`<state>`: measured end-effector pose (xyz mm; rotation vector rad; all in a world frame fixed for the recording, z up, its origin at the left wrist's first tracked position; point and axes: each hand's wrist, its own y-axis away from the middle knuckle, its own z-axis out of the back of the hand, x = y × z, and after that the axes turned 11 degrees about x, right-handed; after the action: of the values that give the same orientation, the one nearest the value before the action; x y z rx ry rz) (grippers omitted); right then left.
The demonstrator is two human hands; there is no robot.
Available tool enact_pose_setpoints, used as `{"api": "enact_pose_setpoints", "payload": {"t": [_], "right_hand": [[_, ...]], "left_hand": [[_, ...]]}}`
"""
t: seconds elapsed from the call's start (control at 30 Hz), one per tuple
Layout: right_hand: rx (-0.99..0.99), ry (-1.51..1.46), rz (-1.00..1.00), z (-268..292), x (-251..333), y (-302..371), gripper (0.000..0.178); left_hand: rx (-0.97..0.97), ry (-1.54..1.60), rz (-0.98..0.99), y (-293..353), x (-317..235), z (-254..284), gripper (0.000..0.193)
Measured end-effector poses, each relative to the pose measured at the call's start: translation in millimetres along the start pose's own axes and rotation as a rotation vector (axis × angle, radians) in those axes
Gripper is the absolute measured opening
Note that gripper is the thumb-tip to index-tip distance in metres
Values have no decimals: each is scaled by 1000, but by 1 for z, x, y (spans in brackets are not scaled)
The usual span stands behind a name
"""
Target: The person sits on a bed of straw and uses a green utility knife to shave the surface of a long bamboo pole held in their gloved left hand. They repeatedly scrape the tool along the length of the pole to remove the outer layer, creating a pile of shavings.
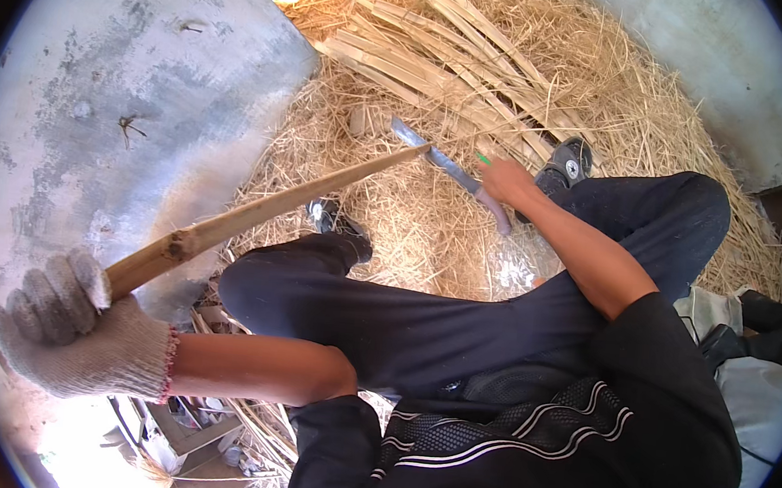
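Observation:
My left hand (77,323), in a pale knit work glove, is closed around the near end of a long split bamboo strip (264,210). The strip slants up and away to the right, a dark knot near my grip. Its thin far tip crosses over the blade of a large knife (453,169) with a brownish handle. My bare right hand (508,182) is closed just beside that handle. A small green piece shows at its fingers; the rest is hidden. Whether the hand touches the knife is unclear.
Split bamboo strips (454,54) lie in a pile on a bed of shavings (644,117) beyond my feet. A worn grey-white wall panel (133,110) stands at left, another pale wall (732,69) at far right. My bent legs (384,322) frame the work spot.

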<state>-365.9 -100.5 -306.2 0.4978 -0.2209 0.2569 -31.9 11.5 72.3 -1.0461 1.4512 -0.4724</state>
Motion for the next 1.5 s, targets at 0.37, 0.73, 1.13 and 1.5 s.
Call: {"api": "enact_pose_setpoints", "payload": {"t": [0.37,0.73,1.13,1.5], "right_hand": [[1,-433,181,28,95,18,46],[-7,-295,-7,22,93,-5,48],[43,-449,149,35,113,16,44],[-234,-8,73,-8,63,-44,37]], "left_hand": [[-458,-712,-125,-1,4,-3,27],[-545,-498,-63,-11,8,21,50],[41,39,94,0,-13,-4,43],[158,271,108,1,-16,13,46]]}}
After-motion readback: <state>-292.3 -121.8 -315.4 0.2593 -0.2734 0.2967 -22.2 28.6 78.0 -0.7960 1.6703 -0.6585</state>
